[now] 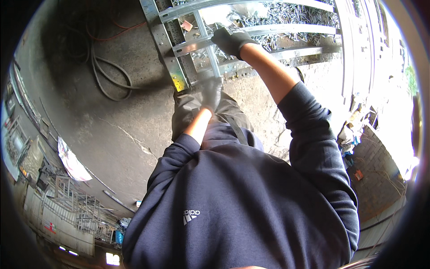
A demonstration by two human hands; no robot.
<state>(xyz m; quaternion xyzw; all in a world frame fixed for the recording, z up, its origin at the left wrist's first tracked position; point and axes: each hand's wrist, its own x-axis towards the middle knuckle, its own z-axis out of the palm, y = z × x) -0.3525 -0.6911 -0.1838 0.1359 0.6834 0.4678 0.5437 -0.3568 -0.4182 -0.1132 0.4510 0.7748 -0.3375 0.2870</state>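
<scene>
My right hand [230,43], in a dark glove, is closed over a long silvery slotted metal channel [286,31] that runs across the rack. A narrow metal strip [210,56] crosses the channels lengthwise, to the left of that hand. Its near end reaches my gloved left hand [210,95], which looks closed around it, though motion smears the fingers. Further channels lie parallel, one at the far side [251,2] and one nearer me [300,53]. Many small metal pieces [277,18] lie heaped beneath and between the channels.
A perforated steel beam [163,45] with a yellow end edges the rack on the left. Looped grey hose [112,85] and an orange cable [112,38] lie on the concrete floor. Metal frames [76,197] stand far lower left. Long bars [351,49] line the right side.
</scene>
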